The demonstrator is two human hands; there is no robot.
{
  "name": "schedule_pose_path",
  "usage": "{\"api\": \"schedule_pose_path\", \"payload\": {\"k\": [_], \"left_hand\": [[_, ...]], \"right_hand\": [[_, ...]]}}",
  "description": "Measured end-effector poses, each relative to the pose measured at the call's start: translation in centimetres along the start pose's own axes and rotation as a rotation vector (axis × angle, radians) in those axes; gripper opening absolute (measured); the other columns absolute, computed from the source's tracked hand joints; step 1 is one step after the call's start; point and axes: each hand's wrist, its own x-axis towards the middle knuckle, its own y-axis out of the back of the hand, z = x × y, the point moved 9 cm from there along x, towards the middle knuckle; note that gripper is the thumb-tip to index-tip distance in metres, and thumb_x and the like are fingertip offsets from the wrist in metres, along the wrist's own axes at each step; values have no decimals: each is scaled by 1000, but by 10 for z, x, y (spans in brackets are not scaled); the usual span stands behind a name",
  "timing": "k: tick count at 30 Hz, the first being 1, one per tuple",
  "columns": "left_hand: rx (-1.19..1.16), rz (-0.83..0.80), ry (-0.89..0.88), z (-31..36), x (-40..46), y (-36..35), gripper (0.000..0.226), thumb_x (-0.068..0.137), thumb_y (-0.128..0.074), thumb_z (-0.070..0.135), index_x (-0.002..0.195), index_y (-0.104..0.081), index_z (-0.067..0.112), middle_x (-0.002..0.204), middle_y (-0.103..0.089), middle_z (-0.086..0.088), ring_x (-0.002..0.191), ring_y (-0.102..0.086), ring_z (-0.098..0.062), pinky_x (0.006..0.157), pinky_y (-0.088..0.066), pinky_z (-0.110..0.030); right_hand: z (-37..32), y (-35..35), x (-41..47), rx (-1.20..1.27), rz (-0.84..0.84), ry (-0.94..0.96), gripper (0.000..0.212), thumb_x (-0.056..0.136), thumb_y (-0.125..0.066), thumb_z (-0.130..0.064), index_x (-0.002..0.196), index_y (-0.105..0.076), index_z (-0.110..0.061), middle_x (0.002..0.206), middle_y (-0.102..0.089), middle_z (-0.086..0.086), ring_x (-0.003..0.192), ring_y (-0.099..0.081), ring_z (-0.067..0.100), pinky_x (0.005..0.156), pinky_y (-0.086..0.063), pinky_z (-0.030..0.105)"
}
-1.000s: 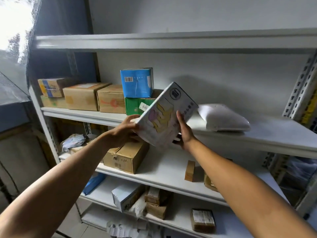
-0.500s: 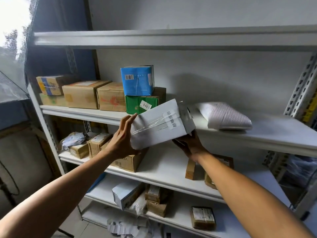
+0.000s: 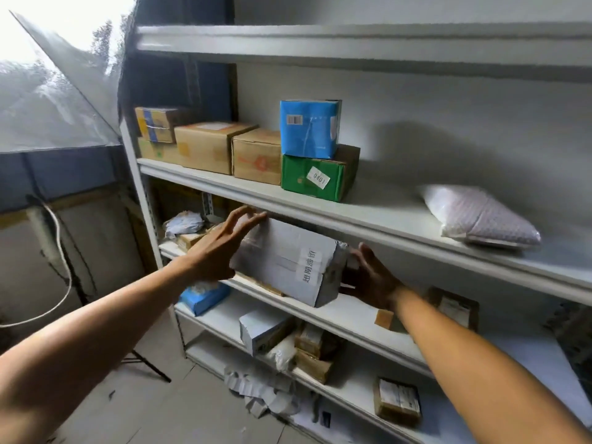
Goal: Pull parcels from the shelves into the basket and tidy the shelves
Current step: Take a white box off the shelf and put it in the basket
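Head | white parcel lowered onto shelf | left hand, right hand released, fingers apart

We can't read the white box label, too blurred; left hand hides its left end, brown box under mostly covered.

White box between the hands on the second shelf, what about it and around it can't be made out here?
Head view only:
- White box: its underside and what it rests on, hidden by its own body.
- Left hand: its palm side faces away, so contact with the box is unclear.
- Right hand: fingertips hidden behind the box end.
- Box label: blurred.
- Basket: out of frame.
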Motion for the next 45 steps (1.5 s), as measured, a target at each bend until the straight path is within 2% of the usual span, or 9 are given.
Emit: {"api": "schedule_pose_path", "payload": {"k": [8,10,14,19,26,30,37,41,45], "left_hand": [[22,77,252,-45,-101,20,124,66,-78,-6,161,-9,35,165,-3,-4,137,-43,-42,95,-55,-51],[-77,193,474,-70,-146,24,121,67,-85,4,160,-13,31,157,-13,-8,118,-54,-42,92,-55,-52],[-246,458,1029,-106,-253,19,87,62,-94,19,136,-50,6,134,-45,-14,104,-58,-26,92,-53,-35],[-837,920,1442,-84,-338,-19,42,99,-59,9,140,-48,10,122,-65,-15,94,-64,-21,67,-59,-29],[-703,945,1825,25,-410,-36,33,102,-48,33,75,-60,19,66,-61,2,54,-53,-14,43,-39,-17],[-649,1084,1927,100,-459,-49,35,105,-42,24,79,-63,15,80,-65,-2,85,-56,-21,58,-41,-25],[-823,1313,1971,242,-519,-79,57,103,-28,65,130,-62,28,123,-67,10,115,-60,-13,111,-37,-37],[-785,1417,2078,324,-537,-81,40,104,-40,53,114,-66,23,97,-71,0,78,-66,-15,72,-50,-28],[-813,1594,2152,411,-558,-99,35,102,-47,50,102,-65,20,97,-69,-6,83,-64,-24,65,-50,-26]], "right_hand": [[101,-85,46,-189,-117,-263,121,28,-89,-78,121,-72,-2,115,-67,29,79,-67,23,81,-48,35],[118,-114,58,-126,-214,-290,89,35,-96,-62,105,-77,-11,86,-77,11,68,-72,16,77,-50,34],[150,-174,89,-222,-380,-279,129,28,-99,-59,141,-48,-26,136,-60,11,106,-63,26,87,-54,44],[195,-255,95,-334,-721,-369,112,51,-94,-58,149,-43,-36,145,-57,7,128,-57,33,92,-53,50],[269,-296,38,-455,-1151,-636,118,53,-86,-73,148,-47,-16,144,-57,18,135,-52,37,117,-34,60],[308,-303,-9,-566,-1284,-720,114,55,-84,-74,145,-51,-13,141,-59,19,133,-53,38,117,-33,60],[348,-315,-126,-790,-1519,-696,121,43,-86,-76,143,-47,-20,136,-61,23,110,-63,34,88,-57,48],[369,-310,-194,-849,-1676,-742,114,54,-85,-73,143,-45,-14,141,-54,28,106,-56,37,77,-53,43],[399,-293,-261,-1000,-1769,-762,122,42,-87,-74,144,-42,-25,138,-57,25,122,-60,42,92,-56,53]]}}
